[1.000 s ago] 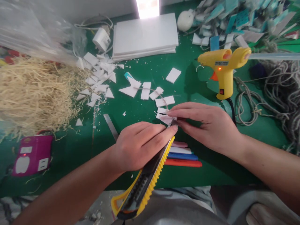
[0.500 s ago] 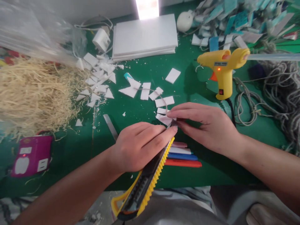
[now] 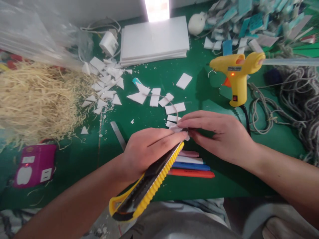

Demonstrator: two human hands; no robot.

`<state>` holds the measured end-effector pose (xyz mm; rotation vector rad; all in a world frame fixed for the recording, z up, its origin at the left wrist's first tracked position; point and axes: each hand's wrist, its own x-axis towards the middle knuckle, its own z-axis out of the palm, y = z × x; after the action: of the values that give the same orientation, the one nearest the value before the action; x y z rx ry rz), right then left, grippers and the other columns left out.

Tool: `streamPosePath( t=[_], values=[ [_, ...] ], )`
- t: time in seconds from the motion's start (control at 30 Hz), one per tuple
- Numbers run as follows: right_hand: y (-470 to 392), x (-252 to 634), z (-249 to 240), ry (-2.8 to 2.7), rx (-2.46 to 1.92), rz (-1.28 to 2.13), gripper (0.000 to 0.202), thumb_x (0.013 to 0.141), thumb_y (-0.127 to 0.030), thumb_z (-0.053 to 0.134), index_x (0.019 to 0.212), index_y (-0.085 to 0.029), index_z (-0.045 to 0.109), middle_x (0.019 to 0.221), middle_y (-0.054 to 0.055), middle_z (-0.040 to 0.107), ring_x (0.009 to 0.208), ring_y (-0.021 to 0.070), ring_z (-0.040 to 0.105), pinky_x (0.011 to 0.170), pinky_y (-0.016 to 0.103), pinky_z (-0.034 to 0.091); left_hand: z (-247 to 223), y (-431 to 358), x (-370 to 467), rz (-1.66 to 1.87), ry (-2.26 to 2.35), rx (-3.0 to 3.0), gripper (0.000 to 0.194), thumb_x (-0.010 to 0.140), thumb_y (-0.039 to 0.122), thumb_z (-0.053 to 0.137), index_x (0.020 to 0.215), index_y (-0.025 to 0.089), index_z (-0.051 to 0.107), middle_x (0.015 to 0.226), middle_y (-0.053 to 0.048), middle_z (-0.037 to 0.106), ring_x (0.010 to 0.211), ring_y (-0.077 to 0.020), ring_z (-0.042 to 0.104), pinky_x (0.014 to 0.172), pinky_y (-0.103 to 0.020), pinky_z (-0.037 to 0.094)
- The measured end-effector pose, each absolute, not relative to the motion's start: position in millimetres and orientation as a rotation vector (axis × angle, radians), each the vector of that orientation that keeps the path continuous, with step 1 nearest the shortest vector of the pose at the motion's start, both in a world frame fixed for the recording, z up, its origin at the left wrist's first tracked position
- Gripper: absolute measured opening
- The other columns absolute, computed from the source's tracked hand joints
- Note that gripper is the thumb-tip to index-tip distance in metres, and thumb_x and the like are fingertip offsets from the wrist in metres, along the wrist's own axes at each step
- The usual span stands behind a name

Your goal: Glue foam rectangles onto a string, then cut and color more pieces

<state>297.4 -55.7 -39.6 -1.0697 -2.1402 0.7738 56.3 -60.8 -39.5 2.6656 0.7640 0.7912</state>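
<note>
My left hand (image 3: 152, 147) is closed around a yellow and black utility knife (image 3: 159, 181), its handle slanting down to the left. The knife's blade end meets a small white foam piece (image 3: 176, 128) by my right fingertips. Thumb and fingers of my right hand (image 3: 220, 134) pinch that piece, partly hidden. From there a thin cord (image 3: 175, 109) curves up and left, passing over several white foam pieces (image 3: 155, 97) to a fish-tail-shaped cutout (image 3: 138, 95). Below my hands lie several markers, among them a blue one (image 3: 194, 166) and a red one (image 3: 196, 173).
A yellow hot glue gun (image 3: 238, 78) stands at right, near tangled grey cord (image 3: 299, 103). White sheets (image 3: 154, 41) are stacked at the back under a bright lamp. At left are foam scraps (image 3: 107, 79), straw-like shreds (image 3: 37, 103) and a purple box (image 3: 35, 166).
The knife's handle end has swung left and slightly up, and my left fingers have turned with it. My right hand has hardly moved, still pinching the foam piece.
</note>
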Motion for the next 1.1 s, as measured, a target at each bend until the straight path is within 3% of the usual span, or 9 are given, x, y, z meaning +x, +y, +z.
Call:
streamPosePath(
  t=[0.23, 0.7, 1.1],
  values=[
    [-54.7, 297.7, -38.5, -2.105, -1.143, 0.782, 0.033, 0.092, -0.009, 0.06, 0.116, -0.023, 0.077, 0.112, 0.006, 0.079, 0.095, 0.0166, 0.076, 0.081, 0.028, 0.065, -34.3, -63.3, 57.1, 0.803, 0.629, 2.746, 0.024, 0.102, 0.017, 0.061, 0.124, 0.009, 0.065, 0.106, -0.01, 0.08, 0.089, -0.0162, 0.076, 0.083, -0.029, 0.063],
    [-54.1, 298.8, -39.3, -2.043, -1.173, 0.859, 0.029, 0.09, -0.014, 0.064, 0.113, -0.025, 0.078, 0.106, 0.005, 0.077, 0.077, 0.0141, 0.071, 0.072, 0.029, 0.064, -35.2, -64.8, 55.8, 0.9, 0.777, 2.715, 0.024, 0.098, 0.015, 0.067, 0.122, 0.016, 0.066, 0.102, -0.005, 0.08, 0.086, -0.0143, 0.076, 0.079, -0.027, 0.064],
    [-53.5, 298.7, -40.8, -2.061, -1.108, 0.805, 0.023, 0.091, -0.016, 0.066, 0.109, -0.024, 0.078, 0.095, 0.004, 0.075, 0.072, 0.0129, 0.07, 0.066, 0.026, 0.061, -30.4, -59.0, 52.2, 0.893, 0.803, 2.844, 0.023, 0.098, 0.014, 0.067, 0.12, 0.01, 0.067, 0.1, -0.007, 0.08, 0.083, -0.0155, 0.076, 0.077, -0.028, 0.064]
  ],
)
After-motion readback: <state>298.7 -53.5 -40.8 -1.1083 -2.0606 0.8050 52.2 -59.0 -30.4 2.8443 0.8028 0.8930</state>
